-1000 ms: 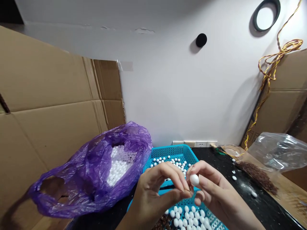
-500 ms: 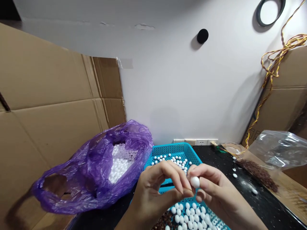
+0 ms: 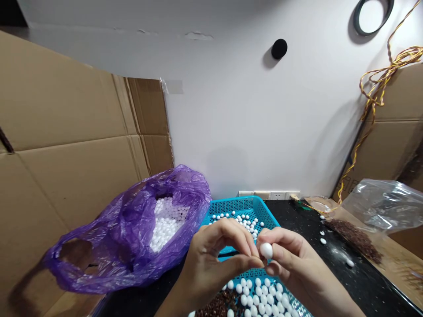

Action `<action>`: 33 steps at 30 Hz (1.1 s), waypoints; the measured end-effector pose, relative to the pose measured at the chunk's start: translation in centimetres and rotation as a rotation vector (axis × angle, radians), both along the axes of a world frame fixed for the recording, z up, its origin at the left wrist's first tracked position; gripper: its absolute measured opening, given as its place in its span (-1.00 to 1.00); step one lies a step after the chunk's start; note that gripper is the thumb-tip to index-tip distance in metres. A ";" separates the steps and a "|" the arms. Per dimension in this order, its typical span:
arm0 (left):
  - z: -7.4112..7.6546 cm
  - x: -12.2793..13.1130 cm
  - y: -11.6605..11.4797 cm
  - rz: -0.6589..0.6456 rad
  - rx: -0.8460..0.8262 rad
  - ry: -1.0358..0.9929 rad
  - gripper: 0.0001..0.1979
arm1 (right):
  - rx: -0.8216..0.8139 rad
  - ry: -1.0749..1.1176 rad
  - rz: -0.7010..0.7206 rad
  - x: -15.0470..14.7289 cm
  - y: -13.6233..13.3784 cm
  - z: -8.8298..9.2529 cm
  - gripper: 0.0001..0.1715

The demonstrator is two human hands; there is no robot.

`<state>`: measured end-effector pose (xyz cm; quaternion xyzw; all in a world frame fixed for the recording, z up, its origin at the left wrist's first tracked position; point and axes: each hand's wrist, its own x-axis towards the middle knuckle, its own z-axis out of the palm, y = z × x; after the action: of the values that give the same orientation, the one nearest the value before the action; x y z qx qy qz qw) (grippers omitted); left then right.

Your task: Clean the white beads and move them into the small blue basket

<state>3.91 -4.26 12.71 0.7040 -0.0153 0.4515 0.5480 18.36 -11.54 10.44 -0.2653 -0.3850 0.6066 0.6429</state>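
Observation:
A small white egg-shaped ball (image 3: pixel 266 251) is pinched between the thumb and fingers of my right hand (image 3: pixel 295 257). Right beside it, the thumb and fingertips of my left hand (image 3: pixel 220 257) press together close to the ball; whatever they grip is hidden. Both hands are above a near blue-green basket (image 3: pixel 299 303), which holds many white balls (image 3: pixel 264 299) on its right and dark brown granules (image 3: pixel 214 304) on its left. Behind the hands, a second blue-green basket (image 3: pixel 234 206) has white balls scattered over its floor.
To the left, a purple plastic bag (image 3: pixel 128 233) gapes over a heap of white balls, against tall cardboard (image 3: pixel 66 110). On the black tabletop (image 3: pixel 297 220) at right lie a few loose white pieces (image 3: pixel 323 241), brown granules (image 3: pixel 355 240) and a clear plastic bag (image 3: pixel 386 204).
Both hands have shifted slightly left, still close together, with the white ball in the right one. More of the brown granules shows below the left hand.

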 end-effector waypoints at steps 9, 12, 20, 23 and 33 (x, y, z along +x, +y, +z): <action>-0.2 -0.1 0.0 0.035 0.031 -0.010 -0.80 | -0.085 -0.054 -0.124 -0.7 -0.7 1.1 -0.87; -0.1 -0.1 0.1 0.067 0.082 -0.019 -0.80 | -0.059 -0.036 -0.107 -0.8 -0.7 0.8 -0.87; 0.0 -0.1 0.9 0.157 0.260 -0.040 -0.80 | 0.030 -0.013 -0.062 -0.8 0.1 -0.3 -0.91; 0.0 0.0 1.1 0.176 0.331 -0.044 -0.81 | 0.044 -0.026 -0.040 -0.7 0.1 -0.3 -0.90; 0.1 -0.7 2.2 0.391 0.520 0.062 -0.82 | 0.093 -0.473 -0.434 3.1 2.6 -0.1 -0.73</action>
<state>3.16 -2.06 12.78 0.8233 0.0218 0.5076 0.2528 21.50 -8.97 10.32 -0.4452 -0.4853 0.3588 0.6615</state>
